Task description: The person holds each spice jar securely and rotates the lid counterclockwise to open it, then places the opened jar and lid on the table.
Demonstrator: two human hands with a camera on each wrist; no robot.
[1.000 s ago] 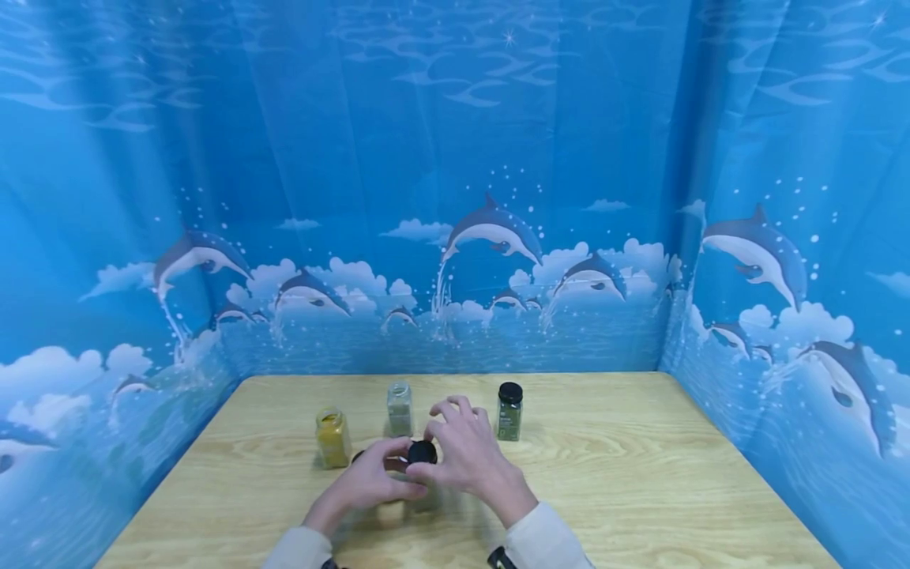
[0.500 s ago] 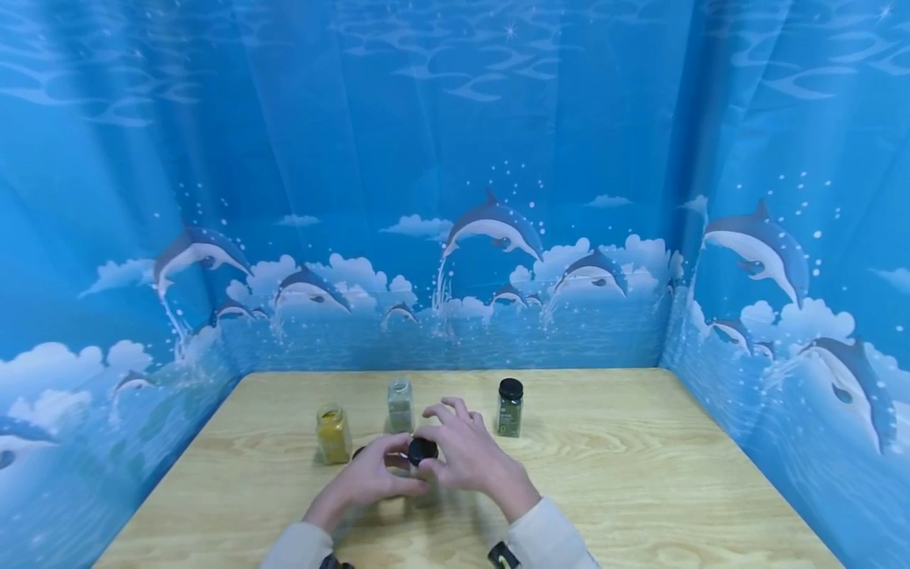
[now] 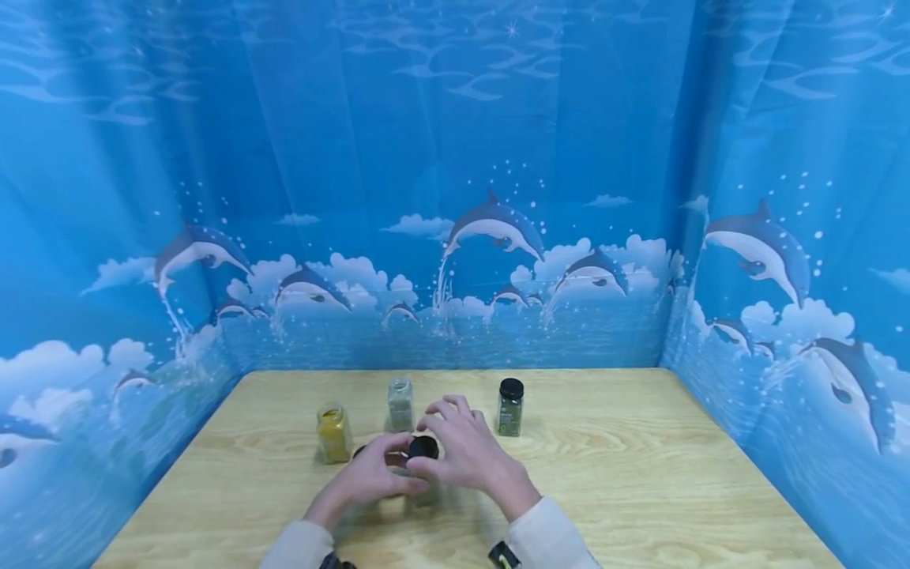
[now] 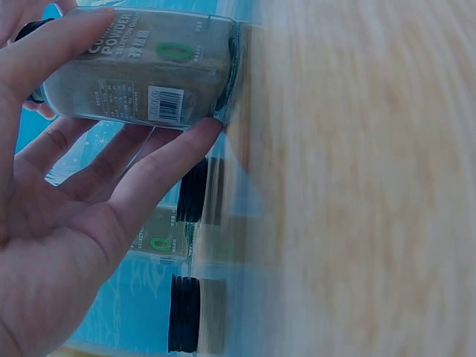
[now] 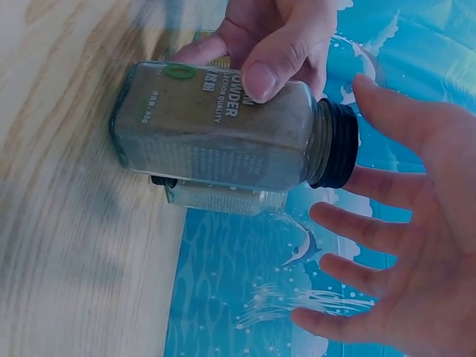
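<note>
A glass spice jar (image 4: 141, 67) of greyish-brown powder, labelled "powder", stands between both hands with its black lid (image 5: 338, 145) on. My left hand (image 3: 370, 478) grips the jar's body, thumb on one face and fingers on the other. Around the lid, my right hand (image 3: 472, 454) is spread. In the right wrist view its thumb is slightly apart from the lid, and the forefinger passes behind it; contact there is unclear. Left of and beyond the hands stand a lidless jar of yellow powder (image 3: 333, 436) and a lidless jar of pale contents (image 3: 400, 407).
A jar of green contents with a black lid (image 3: 509, 411) stands beyond the right hand. Two loose black lids, a nearer lid (image 4: 184, 312) and a farther lid (image 4: 192, 190), lie on the wooden table (image 3: 640, 474). A blue dolphin curtain (image 3: 455, 158) surrounds the table.
The right hand's fingers and thumb have shifted slightly around the lid, showing more of its top. My left hand and the jar have stayed nearly in place.
</note>
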